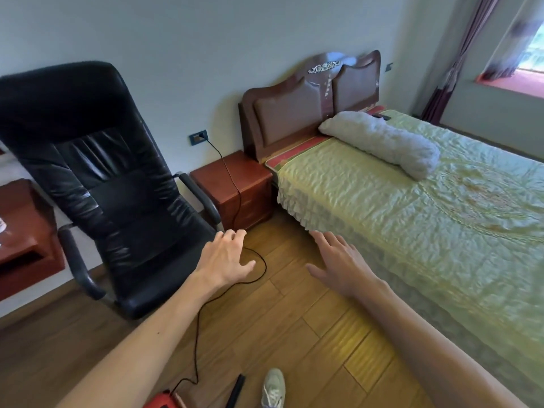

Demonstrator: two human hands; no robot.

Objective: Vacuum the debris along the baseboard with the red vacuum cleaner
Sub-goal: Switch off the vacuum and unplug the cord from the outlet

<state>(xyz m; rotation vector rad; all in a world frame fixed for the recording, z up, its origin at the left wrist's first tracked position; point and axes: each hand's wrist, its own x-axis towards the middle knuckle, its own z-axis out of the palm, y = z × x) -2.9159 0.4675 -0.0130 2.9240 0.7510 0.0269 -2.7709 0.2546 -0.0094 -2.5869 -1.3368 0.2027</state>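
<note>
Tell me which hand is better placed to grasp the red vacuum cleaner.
Left, probably: the red vacuum cleaner lies beside the left forearm; the left hand is empty, the right hand farther, near the bed.

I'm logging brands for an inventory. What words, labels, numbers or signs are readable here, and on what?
None can be read.
The red vacuum cleaner shows only a sliver at the bottom edge, no label visible.
The headboard inlay is blurred ornament, no characters legible.
The wall socket bears no visible marking.
</note>
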